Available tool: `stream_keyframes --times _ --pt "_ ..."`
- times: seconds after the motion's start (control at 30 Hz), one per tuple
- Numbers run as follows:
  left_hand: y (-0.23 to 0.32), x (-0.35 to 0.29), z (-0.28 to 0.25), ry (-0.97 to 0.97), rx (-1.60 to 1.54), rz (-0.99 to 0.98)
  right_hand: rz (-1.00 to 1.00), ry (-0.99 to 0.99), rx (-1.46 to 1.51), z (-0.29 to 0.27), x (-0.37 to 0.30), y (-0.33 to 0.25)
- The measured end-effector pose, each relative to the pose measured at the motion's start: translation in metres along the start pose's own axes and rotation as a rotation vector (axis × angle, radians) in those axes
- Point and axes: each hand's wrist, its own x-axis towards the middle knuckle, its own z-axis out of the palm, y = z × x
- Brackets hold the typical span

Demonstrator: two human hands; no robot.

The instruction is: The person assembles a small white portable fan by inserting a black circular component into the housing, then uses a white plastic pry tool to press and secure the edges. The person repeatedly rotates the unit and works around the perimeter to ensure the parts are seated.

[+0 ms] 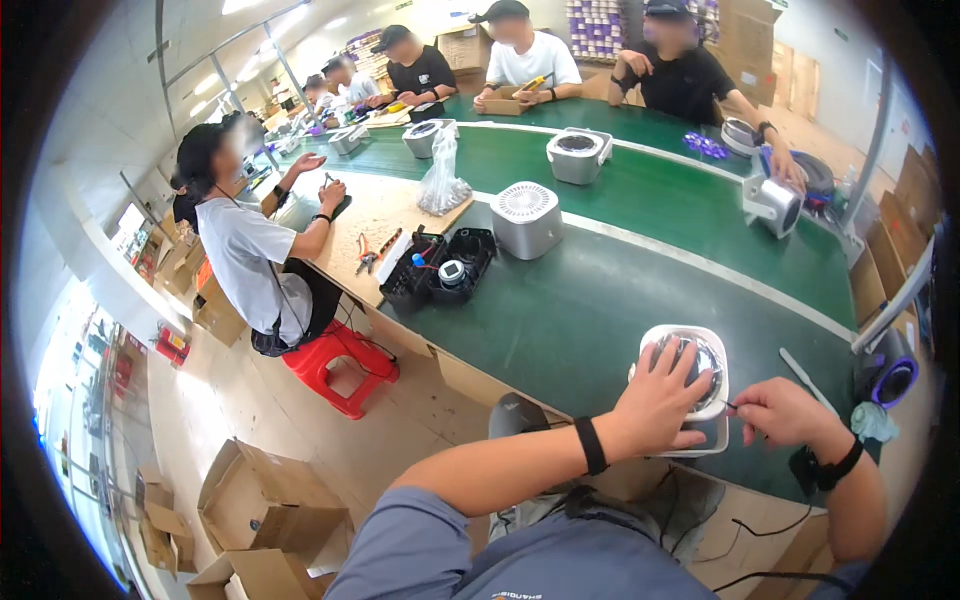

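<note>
A white rounded housing [710,412] with a shiny silver dome [709,362] rests on the dark green work surface in front of me. My left hand [655,400] lies over the dome with its fingers spread flat and its thumb toward the near rim. Beside the housing's right side, my right hand [785,412] is closed in a pinch around a thin dark rod [733,406]. The rod points at the housing wall; its tip is too small to make out, as is whether it touches.
A pale strip [808,380] and a light green cloth [874,422] lie to the right. Farther left stand a grey vented unit [526,222] and an open black case [462,262]. Similar units sit on the green belt [660,205]. Co-workers sit around; one uses a red stool [345,368].
</note>
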Motion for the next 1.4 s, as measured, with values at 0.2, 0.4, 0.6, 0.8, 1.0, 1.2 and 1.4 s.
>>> stream_keyframes --times 0.2,0.4,0.6,0.8,1.0,1.2,1.4 --pt "0.008 0.023 -0.008 -0.121 0.043 -0.091 -0.080 0.002 -0.178 -0.020 -0.010 0.013" --pt "-0.004 0.030 -0.017 -0.203 0.000 -0.074 -0.080 -0.095 -0.304 -0.034 0.010 0.006" --pt "-0.003 0.029 -0.012 -0.139 0.040 -0.062 0.016 -0.085 -0.266 -0.034 0.020 -0.006" --pt "-0.005 0.027 -0.008 -0.118 0.016 -0.064 0.065 -0.083 -0.341 -0.035 0.030 -0.018" --pt "-0.006 0.027 -0.009 -0.113 0.000 -0.067 0.075 -0.072 -0.489 -0.033 0.038 -0.023" --pt "-0.006 0.028 -0.009 -0.115 -0.006 -0.069 0.107 -0.061 -0.512 -0.034 0.040 -0.025" --pt "-0.006 0.028 -0.007 -0.113 -0.004 -0.070 0.113 -0.082 -0.504 -0.032 0.043 -0.023"
